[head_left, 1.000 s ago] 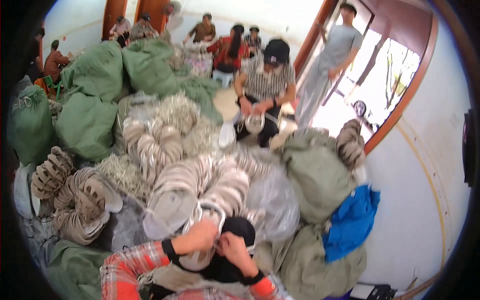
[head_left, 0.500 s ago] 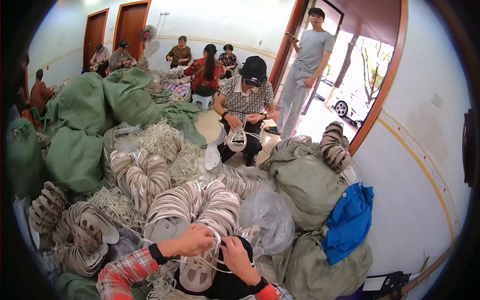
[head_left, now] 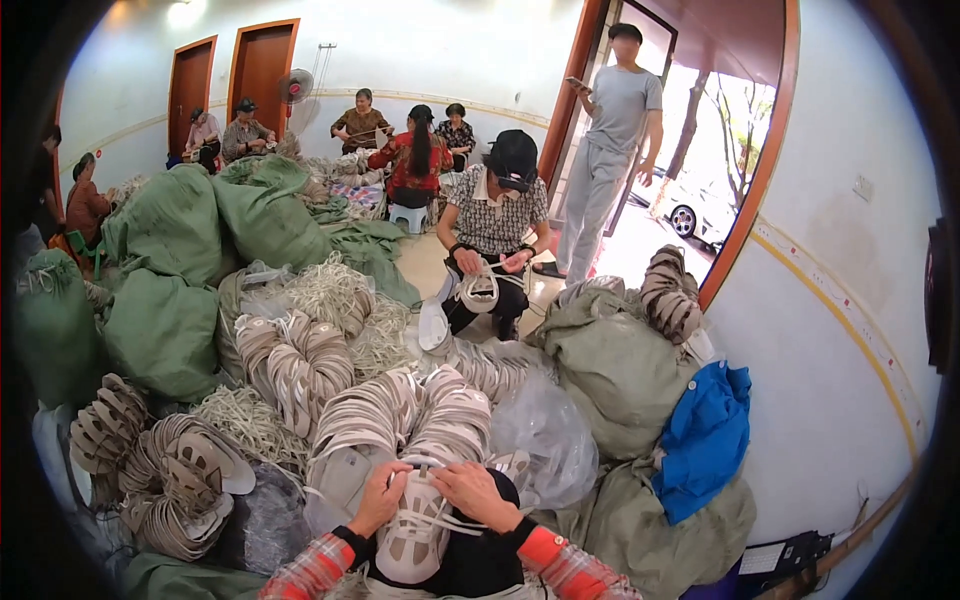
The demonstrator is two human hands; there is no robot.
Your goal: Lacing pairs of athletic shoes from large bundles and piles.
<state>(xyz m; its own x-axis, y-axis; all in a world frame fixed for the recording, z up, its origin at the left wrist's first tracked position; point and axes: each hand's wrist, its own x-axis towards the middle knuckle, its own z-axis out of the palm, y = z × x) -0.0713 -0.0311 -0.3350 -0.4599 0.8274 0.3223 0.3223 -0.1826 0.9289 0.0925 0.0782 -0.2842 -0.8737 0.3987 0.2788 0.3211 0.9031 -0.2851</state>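
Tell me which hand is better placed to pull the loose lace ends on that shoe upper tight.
Likely the right hand. It rests on the upper right of the pale shoe upper, and the white lace trails out just beneath it. The left hand grips the upper's left edge, steadying it.

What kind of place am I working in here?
Probably a small shoe workshop in a hall: stacks of shoe uppers on the floor, big green sacks piled around, and people seated lacing them, like the worker opposite.
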